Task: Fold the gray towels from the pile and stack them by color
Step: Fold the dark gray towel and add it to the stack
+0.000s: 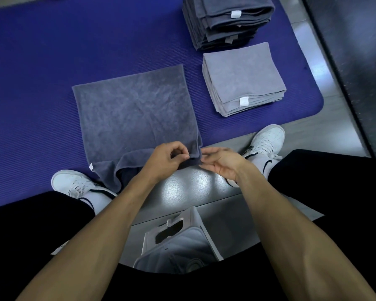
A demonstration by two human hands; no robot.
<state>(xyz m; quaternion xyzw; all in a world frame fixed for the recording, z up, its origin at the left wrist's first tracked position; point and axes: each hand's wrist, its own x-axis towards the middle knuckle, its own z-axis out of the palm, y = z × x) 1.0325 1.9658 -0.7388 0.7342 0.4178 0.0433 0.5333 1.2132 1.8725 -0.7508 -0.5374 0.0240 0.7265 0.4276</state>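
A dark gray towel [135,109] lies spread flat on the purple mat [41,72], its near edge rumpled and hanging over the mat's front edge. My left hand [167,158] pinches the towel's near right corner between thumb and fingers. My right hand [219,160] is right beside that corner, fingers relaxed and touching the fabric's edge. A stack of folded dark gray towels [228,18] stands at the back right of the mat. In front of it sits a lower stack of folded light gray towels [243,79].
My two white sneakers [78,183] [267,140] rest at the mat's front edge on the shiny gray floor [193,187]. A gray stool [178,242] is between my legs. A dark wall base [345,61] runs along the right.
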